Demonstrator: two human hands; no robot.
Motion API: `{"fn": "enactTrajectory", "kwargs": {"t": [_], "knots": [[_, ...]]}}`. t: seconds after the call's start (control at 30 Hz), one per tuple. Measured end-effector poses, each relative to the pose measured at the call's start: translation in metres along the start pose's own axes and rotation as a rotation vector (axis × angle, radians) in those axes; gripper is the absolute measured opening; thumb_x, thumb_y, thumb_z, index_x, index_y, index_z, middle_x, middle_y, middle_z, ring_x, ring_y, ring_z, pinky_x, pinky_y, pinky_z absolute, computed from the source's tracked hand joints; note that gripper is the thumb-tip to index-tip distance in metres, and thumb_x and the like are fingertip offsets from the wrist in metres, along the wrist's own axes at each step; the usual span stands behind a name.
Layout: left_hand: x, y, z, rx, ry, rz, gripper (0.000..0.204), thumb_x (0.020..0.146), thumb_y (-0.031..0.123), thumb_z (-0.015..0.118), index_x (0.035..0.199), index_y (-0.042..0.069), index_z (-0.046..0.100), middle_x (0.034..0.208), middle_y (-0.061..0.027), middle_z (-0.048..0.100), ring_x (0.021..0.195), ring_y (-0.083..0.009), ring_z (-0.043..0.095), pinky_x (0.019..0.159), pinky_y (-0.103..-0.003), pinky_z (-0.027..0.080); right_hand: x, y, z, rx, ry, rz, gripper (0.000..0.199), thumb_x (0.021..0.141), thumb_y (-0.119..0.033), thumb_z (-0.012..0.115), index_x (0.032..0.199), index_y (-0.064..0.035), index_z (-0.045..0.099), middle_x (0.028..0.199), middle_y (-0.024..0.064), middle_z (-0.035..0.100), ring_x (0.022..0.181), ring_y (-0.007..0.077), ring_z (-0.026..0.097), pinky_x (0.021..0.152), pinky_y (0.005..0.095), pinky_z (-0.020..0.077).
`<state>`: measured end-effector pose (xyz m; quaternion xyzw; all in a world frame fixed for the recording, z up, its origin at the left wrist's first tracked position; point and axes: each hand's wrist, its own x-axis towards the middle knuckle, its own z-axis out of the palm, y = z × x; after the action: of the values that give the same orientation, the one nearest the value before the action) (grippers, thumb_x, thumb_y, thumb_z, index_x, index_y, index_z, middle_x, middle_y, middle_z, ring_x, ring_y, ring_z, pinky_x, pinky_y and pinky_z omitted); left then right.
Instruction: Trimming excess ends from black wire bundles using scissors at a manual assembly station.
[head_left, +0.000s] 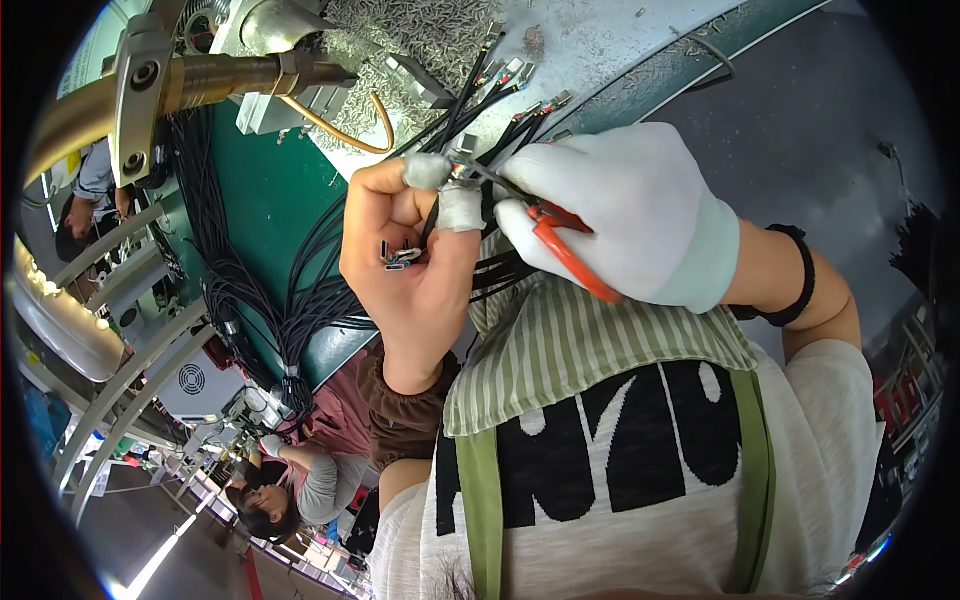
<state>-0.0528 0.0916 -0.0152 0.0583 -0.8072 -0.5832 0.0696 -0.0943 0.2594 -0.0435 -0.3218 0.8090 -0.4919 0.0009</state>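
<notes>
Gripping a fan of thin black wires (470, 110) near their metal-tipped ends, the left hand (410, 255) is closed into a loose fist, thumb and forefinger wrapped in white tape and pinching the strands just above the near edge of the green workbench (270, 200). A few small metal terminals (398, 257) sit tucked in its curled palm. The right hand (625, 215), in a white glove, is closed around the red handles of a pair of pliers (560, 245), whose nose meets the wires right beside the taped fingertips.

The rest of the wires drop over the bench's near edge in a thick black bundle (300, 310). Silvery offcuts (400, 40) litter the pale surface toward the far edge, next to a brass-coloured machine arm (210, 80).

The risk here, as I judge it, is closeness: the tool works so near the taped fingers that a slip could nip them. The loose terminals could also spill from the palm if the fist relaxes, and neighbouring strands could be caught along with the intended one.
</notes>
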Motion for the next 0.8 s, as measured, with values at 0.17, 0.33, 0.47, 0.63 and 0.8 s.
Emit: {"fn": "enactTrajectory", "kwargs": {"t": [0.17,0.33,0.47,0.63,0.8], "knots": [[0.002,-0.005,-0.002,0.058,-0.023,-0.016,0.014,0.08,-0.004,0.062,0.091,0.001,0.055,0.067,0.0063,0.051,0.058,0.0019,0.038,0.052,-0.014,0.028,0.0,0.006,0.018,-0.393,0.275,-0.104,0.01,0.073,-0.014,0.068,0.073,-0.0082,0.06,0.052,0.0063,0.046,0.047,0.0217,0.053,0.046,0.0334,0.0413],[0.008,-0.003,-0.002,0.031,-0.023,-0.059,0.013,0.08,-0.005,0.062,0.091,0.0,0.056,0.069,0.0065,0.052,0.06,0.0022,0.039,0.053,-0.014,0.029,-0.002,0.004,0.015,-0.105,0.069,-0.048,0.011,0.075,-0.016,0.068,0.073,-0.0084,0.06,0.054,0.0076,0.047,0.05,0.0218,0.054,0.048,0.0318,0.0423],[0.007,-0.009,-0.01,-0.212,-0.124,-0.217,0.011,0.082,-0.003,0.061,0.092,0.0,0.058,0.068,0.0064,0.051,0.057,0.0014,0.038,0.051,-0.015,0.028,0.0,0.007,0.013,0.363,-0.163,0.112,0.011,0.077,-0.016,0.066,0.073,-0.0078,0.06,0.056,0.0081,0.05,0.051,0.0192,0.056,0.046,0.029,0.0411],[0.021,-0.028,-0.034,-0.223,-0.088,-0.322,0.008,0.086,0.003,0.061,0.093,0.001,0.058,0.068,0.0051,0.051,0.053,0.0,0.037,0.048,-0.016,0.027,0.018,0.026,-0.003,0.019,0.04,-0.11,0.012,0.08,-0.016,0.064,0.076,-0.005,0.059,0.057,0.0085,0.05,0.051,0.0163,0.057,0.046,0.029,0.0397],[0.057,-0.038,-0.04,-0.304,-0.098,-0.29,0.016,0.086,0.014,0.064,0.093,0.001,0.059,0.066,0.0046,0.05,0.052,-0.001,0.036,0.046,-0.017,0.026,0.052,0.038,-0.017,0.226,0.16,-0.236,0.021,0.084,-0.02,0.062,0.078,-0.0003,0.061,0.056,0.0101,0.054,0.047,0.0179,0.056,0.045,0.0307,0.0418]]}}
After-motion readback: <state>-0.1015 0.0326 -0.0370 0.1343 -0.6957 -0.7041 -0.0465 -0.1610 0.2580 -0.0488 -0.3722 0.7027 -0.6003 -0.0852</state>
